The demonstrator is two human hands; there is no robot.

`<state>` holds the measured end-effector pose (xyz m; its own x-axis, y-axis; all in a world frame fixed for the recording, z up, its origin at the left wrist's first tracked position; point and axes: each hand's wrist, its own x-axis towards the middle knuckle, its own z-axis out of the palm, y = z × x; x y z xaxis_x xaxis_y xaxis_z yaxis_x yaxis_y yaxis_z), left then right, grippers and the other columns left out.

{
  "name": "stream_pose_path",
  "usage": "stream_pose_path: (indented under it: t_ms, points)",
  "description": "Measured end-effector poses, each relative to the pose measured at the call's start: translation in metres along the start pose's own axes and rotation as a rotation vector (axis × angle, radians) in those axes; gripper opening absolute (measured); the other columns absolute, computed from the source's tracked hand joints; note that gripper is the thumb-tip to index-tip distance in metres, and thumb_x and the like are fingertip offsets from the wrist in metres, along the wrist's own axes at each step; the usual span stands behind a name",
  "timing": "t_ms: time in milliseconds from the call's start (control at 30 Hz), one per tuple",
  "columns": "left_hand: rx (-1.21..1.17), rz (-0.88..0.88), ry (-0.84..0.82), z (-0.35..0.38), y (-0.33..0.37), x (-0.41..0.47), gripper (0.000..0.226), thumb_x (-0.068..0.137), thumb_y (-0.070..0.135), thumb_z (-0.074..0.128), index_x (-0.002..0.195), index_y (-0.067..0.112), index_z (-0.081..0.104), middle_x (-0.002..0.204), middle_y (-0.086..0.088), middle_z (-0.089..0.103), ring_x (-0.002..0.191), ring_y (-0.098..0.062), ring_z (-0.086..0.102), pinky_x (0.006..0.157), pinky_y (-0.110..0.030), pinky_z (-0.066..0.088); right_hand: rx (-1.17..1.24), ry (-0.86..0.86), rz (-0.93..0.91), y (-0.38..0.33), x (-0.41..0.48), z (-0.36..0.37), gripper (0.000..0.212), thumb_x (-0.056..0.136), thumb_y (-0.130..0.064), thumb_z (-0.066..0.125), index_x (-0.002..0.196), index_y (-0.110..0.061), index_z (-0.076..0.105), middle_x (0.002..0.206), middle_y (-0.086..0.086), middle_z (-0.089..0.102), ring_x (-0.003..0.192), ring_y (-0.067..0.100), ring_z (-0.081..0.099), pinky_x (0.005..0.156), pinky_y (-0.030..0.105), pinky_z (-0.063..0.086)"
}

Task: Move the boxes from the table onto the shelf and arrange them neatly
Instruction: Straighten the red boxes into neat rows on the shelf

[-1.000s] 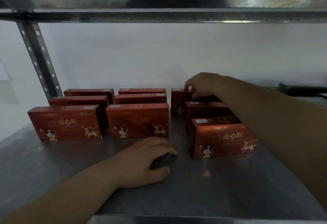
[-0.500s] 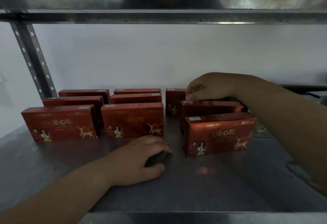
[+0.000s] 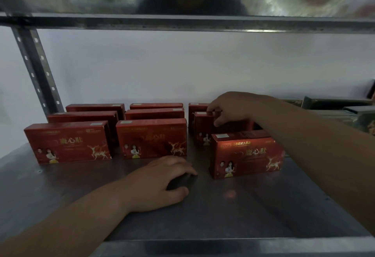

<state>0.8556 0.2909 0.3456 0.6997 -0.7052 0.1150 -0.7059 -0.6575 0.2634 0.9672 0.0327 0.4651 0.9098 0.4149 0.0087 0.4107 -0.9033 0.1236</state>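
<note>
Likely a shop stockroom: steel shelf on perforated upright, rows of identical red boxes.

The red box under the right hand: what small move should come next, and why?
Probably a small nudge to square it with its column. The right hand grips the second box of the right-hand column by its top edge, and that column looks uneven: its front box stands further right and forward than the neighbouring front boxes.
</note>
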Motion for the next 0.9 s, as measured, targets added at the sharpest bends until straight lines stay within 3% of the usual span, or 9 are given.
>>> stream_pose_path:
  t_ms: [267, 467, 600, 733, 800, 900]
  points:
    - [0.002, -0.004, 0.014, 0.000, 0.000, 0.000, 0.045, 0.096, 0.049, 0.052, 0.140, 0.047, 0.041, 0.147, 0.025, 0.030, 0.132, 0.014, 0.022, 0.101, 0.001, 0.010, -0.003, 0.022, -0.008, 0.002, 0.007, 0.004, 0.051, 0.088, -0.040, 0.072, 0.135, -0.028, 0.057, 0.124, -0.001, 0.062, 0.107, 0.020, 0.057, 0.085, 0.033, 0.046]
    - [-0.008, 0.000, 0.014, 0.000, 0.000, 0.000, 0.045, 0.096, 0.048, 0.052, 0.140, 0.046, 0.041, 0.146, 0.024, 0.032, 0.132, 0.013, 0.023, 0.106, -0.006, 0.017, 0.022, 0.036, -0.013, 0.003, 0.005, 0.007, 0.052, 0.088, -0.043, 0.071, 0.136, -0.028, 0.056, 0.125, -0.001, 0.062, 0.109, 0.020, 0.057, 0.092, 0.038, 0.049]
    - [-0.012, -0.001, 0.006, 0.001, -0.001, 0.000, 0.045, 0.096, 0.050, 0.051, 0.140, 0.049, 0.040, 0.147, 0.026, 0.030, 0.133, 0.013, 0.022, 0.111, -0.015, 0.021, 0.052, 0.138, -0.040, 0.001, -0.011, 0.002, 0.047, 0.093, -0.051, 0.061, 0.136, -0.034, 0.054, 0.130, -0.005, 0.060, 0.115, 0.017, 0.055, 0.092, 0.036, 0.046]
    - [-0.007, -0.003, 0.002, 0.001, -0.001, 0.000, 0.046, 0.096, 0.051, 0.050, 0.140, 0.050, 0.039, 0.147, 0.027, 0.030, 0.133, 0.012, 0.022, 0.112, -0.019, 0.023, 0.211, 0.255, -0.118, -0.007, -0.046, -0.003, 0.035, 0.095, -0.057, 0.054, 0.124, -0.040, 0.061, 0.122, -0.015, 0.065, 0.111, 0.006, 0.058, 0.096, 0.032, 0.048]
    - [-0.003, 0.003, 0.014, 0.001, 0.000, 0.000, 0.046, 0.096, 0.051, 0.050, 0.140, 0.048, 0.039, 0.147, 0.026, 0.030, 0.134, 0.011, 0.023, 0.112, -0.018, 0.023, 0.327, 0.231, -0.134, -0.013, -0.069, -0.004, 0.037, 0.091, -0.065, 0.053, 0.120, -0.045, 0.063, 0.118, -0.022, 0.065, 0.109, -0.003, 0.057, 0.095, 0.025, 0.047]
    - [0.016, 0.024, 0.067, 0.002, 0.000, -0.001, 0.044, 0.095, 0.050, 0.050, 0.139, 0.046, 0.042, 0.144, 0.025, 0.035, 0.132, 0.010, 0.027, 0.111, -0.021, 0.029, 0.363, 0.131, -0.124, -0.013, -0.092, 0.000, 0.058, 0.072, -0.082, 0.055, 0.122, -0.052, 0.059, 0.117, -0.026, 0.064, 0.110, -0.006, 0.057, 0.096, 0.025, 0.047]
